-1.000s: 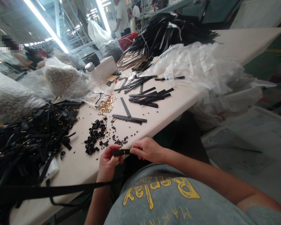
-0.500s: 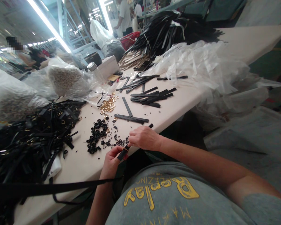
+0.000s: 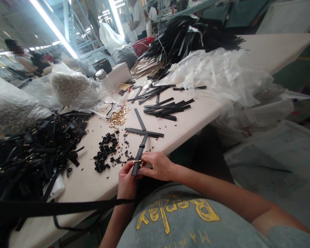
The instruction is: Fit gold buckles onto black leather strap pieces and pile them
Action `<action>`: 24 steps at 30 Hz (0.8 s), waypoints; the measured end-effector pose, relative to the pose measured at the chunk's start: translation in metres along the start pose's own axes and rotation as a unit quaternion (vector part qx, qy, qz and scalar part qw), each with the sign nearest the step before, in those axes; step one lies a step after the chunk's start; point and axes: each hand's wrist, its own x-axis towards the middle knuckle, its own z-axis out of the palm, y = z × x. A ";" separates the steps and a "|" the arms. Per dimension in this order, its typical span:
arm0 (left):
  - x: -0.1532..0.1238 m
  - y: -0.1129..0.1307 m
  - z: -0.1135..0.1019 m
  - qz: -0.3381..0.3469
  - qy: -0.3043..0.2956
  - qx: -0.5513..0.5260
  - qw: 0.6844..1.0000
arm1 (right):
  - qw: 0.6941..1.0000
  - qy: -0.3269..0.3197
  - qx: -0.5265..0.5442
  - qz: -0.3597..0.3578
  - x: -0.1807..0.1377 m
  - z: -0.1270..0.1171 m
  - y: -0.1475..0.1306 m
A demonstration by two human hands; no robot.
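At the near edge of the table (image 3: pixel 191 120) both my hands hold one short black strap (image 3: pixel 140 154) with a small gold buckle near its lower end. My left hand (image 3: pixel 126 179) pinches the strap's bottom end. My right hand (image 3: pixel 157 166) grips it at the buckle, fingers closed. The strap points away from me, up over the table, and carries a black loop near its middle. Just beyond lie small black loops (image 3: pixel 103 156) and a little heap of gold buckles (image 3: pixel 119 117).
Loose black straps (image 3: pixel 165 107) lie across the table's middle. A big tangle of black straps (image 3: pixel 31 151) fills the left. Clear plastic bags (image 3: pixel 222 75) pile on the right, bagged parts (image 3: pixel 69 88) stand behind. People work in the far background.
The strap lay level between my hands, then tilted, and now stands pointing away over the table. My right hand moved out along it and came back to the buckle.
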 end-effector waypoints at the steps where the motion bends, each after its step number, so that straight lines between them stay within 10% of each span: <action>1: 0.000 0.000 0.000 0.006 -0.007 0.009 1.000 | 0.999 0.021 0.030 0.016 0.000 0.002 0.000; 24: -0.006 0.009 0.009 0.095 -0.052 0.233 0.966 | 0.941 0.128 0.286 0.129 -0.002 0.024 -0.005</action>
